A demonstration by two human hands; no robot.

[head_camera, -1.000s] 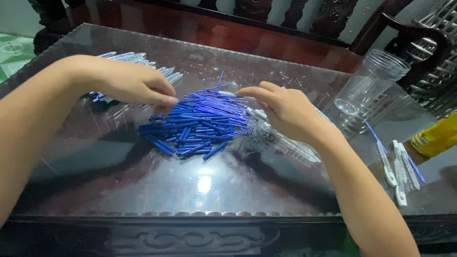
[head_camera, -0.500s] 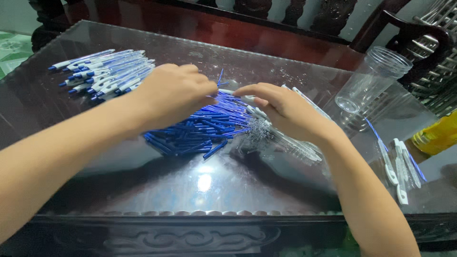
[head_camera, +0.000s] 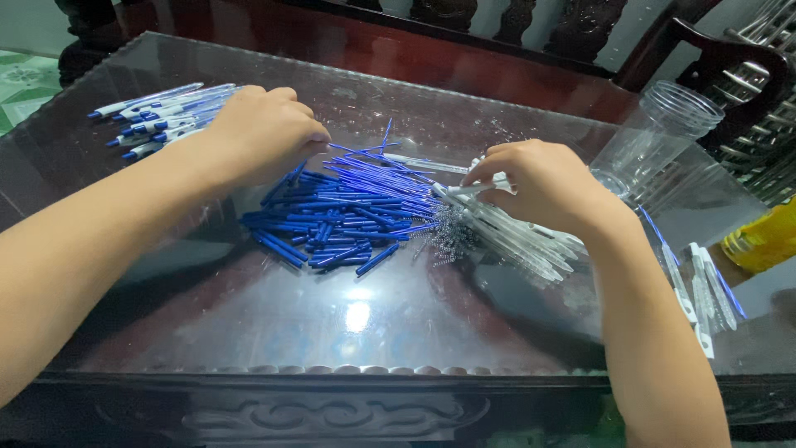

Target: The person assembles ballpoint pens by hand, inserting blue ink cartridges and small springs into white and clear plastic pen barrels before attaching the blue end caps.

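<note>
While the left hand (head_camera: 264, 133) rests fingers-down on the far-left edge of the blue refill pile (head_camera: 340, 211) mid-worktop, whether it pinches anything can't be told, and the right hand (head_camera: 543, 184) pinches a clear pen barrel (head_camera: 466, 189) just right of the pile. Small springs (head_camera: 448, 236) lie between pile and clear barrels (head_camera: 531, 245). Assembled pens (head_camera: 153, 116) sit far left, a clear jar (head_camera: 655, 137) far right on the glass worktop (head_camera: 356, 332).

Clear plastic jar (head_camera: 655, 141) on side; yellow object (head_camera: 763, 239) at right edge.
</note>
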